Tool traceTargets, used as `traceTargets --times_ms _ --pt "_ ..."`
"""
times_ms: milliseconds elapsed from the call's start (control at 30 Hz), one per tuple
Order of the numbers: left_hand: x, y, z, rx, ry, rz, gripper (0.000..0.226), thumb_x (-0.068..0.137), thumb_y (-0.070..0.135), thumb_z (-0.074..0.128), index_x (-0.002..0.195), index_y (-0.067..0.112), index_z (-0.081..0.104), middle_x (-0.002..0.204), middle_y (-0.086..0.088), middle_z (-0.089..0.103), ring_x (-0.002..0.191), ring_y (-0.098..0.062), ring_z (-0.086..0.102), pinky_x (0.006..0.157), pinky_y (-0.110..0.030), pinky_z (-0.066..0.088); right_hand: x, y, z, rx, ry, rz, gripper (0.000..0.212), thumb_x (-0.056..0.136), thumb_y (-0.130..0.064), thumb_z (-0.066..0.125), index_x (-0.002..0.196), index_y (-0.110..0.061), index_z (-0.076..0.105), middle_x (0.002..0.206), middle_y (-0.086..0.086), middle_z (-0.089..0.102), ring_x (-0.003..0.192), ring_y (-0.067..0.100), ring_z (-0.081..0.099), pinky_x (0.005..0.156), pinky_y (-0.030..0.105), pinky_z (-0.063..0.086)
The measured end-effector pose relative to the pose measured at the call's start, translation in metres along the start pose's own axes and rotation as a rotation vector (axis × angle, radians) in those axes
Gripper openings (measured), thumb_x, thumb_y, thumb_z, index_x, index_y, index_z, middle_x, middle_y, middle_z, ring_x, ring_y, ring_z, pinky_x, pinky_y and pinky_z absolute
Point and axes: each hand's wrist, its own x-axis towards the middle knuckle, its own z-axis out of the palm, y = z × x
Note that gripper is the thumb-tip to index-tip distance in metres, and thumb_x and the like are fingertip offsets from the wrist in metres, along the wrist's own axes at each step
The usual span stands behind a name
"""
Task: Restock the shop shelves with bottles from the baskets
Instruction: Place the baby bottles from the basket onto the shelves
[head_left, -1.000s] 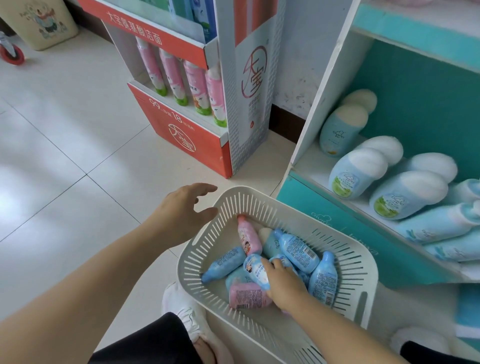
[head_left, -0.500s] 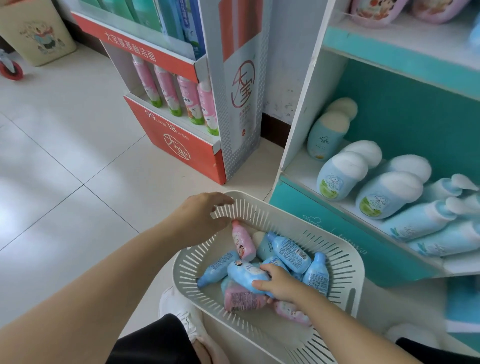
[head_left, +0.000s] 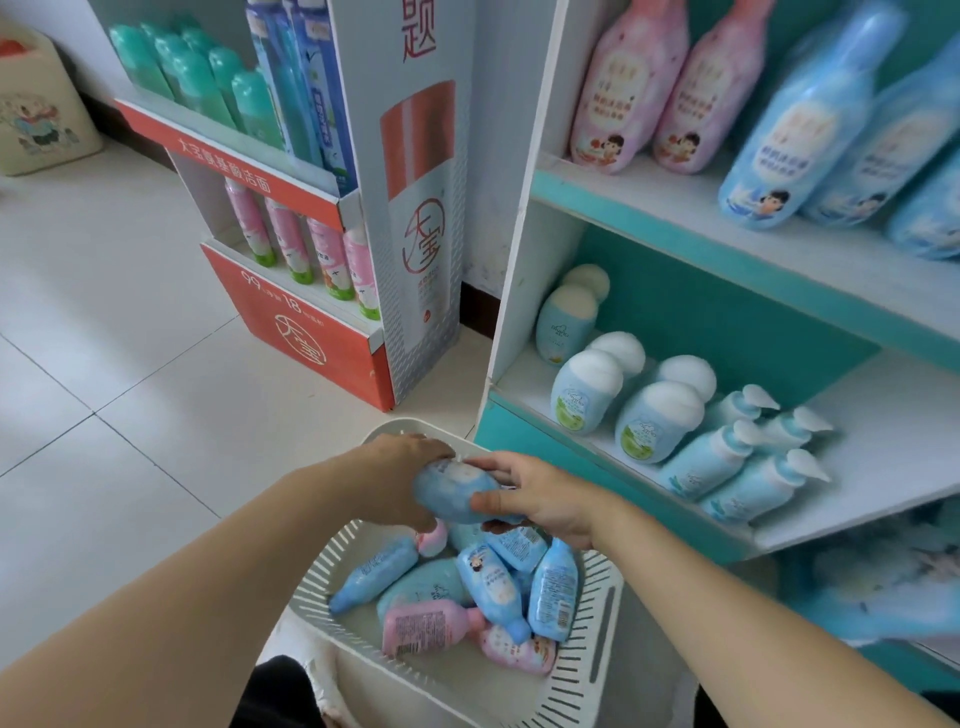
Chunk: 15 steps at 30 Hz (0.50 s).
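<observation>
A blue bottle (head_left: 453, 491) lies sideways in the air above the white slotted basket (head_left: 587, 670). My right hand (head_left: 545, 499) grips its right end, thumb in front. My left hand (head_left: 400, 480) wraps round its left end. Several small blue and pink bottles (head_left: 493, 587) lie loose in the basket below. The teal and white shelf unit (head_left: 769, 270) rises on the right; its lower shelf (head_left: 883, 447) carries white-capped blue bottles (head_left: 587, 389) and pump bottles (head_left: 727, 457).
Tall pink bottles (head_left: 623, 88) and blue bottles (head_left: 810, 119) stand on the upper shelf. A red and white cardboard display (head_left: 322, 291) with tubes stands on the tiled floor (head_left: 104, 364) at the left. My knees and a white shoe show under the basket.
My right hand lifted a blue bottle out of the basket. My left hand left the basket rim and took hold of the bottle's other end. The view tilted up to show the upper shelf.
</observation>
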Motion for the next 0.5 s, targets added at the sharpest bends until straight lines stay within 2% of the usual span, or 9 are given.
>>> traceTargets --times_ms 100,167,267,400,500 --pt "-0.006 0.018 -0.012 0.042 0.143 0.026 0.064 0.063 0.037 0.073 0.122 0.032 0.048 0.109 0.01 0.057 0.097 -0.014 0.056 0.082 -0.028 0.047 -0.024 -0.022 -0.005 -0.069 0.057 -0.07 0.048 0.085 -0.003 0.064 0.128 -0.013 0.047 0.114 0.0 0.057 0.092 0.008 0.06 0.07 0.018 0.055" --pt "-0.012 0.031 -0.02 0.024 0.294 -0.006 0.061 0.059 0.043 0.072 0.115 0.034 0.048 0.102 0.013 0.059 0.09 -0.013 0.057 0.076 -0.027 0.047 -0.042 -0.038 -0.01 -0.054 0.175 -0.147 0.037 0.082 -0.004 0.069 0.114 -0.017 0.056 0.104 -0.002 0.061 0.082 0.007 0.06 0.067 0.017 0.053" --pt "-0.021 0.053 -0.029 -0.107 0.491 -0.029 0.063 0.056 0.055 0.071 0.11 0.032 0.047 0.096 0.013 0.059 0.086 -0.014 0.058 0.075 -0.029 0.049 -0.07 -0.064 -0.014 0.046 0.308 -0.257 0.023 0.08 -0.005 0.07 0.098 -0.016 0.061 0.087 -0.001 0.063 0.071 0.008 0.058 0.064 0.017 0.052" --pt "-0.032 0.093 -0.047 -0.187 0.711 -0.045 0.058 0.056 0.064 0.063 0.097 0.032 0.038 0.083 0.013 0.05 0.075 -0.012 0.049 0.067 -0.027 0.042 -0.108 -0.096 -0.016 0.085 0.399 -0.365 0.027 0.079 -0.007 0.072 0.101 -0.015 0.058 0.09 -0.004 0.067 0.078 0.007 0.062 0.066 0.019 0.051" --pt "-0.041 0.125 -0.071 -0.238 0.86 -0.028 0.057 0.058 0.059 0.068 0.092 0.032 0.032 0.082 0.015 0.046 0.076 -0.011 0.047 0.068 -0.028 0.038 -0.135 -0.117 -0.012 0.123 0.471 -0.446 0.038 0.075 -0.005 0.076 0.107 -0.014 0.059 0.103 0.004 0.067 0.089 0.015 0.066 0.068 0.022 0.056"
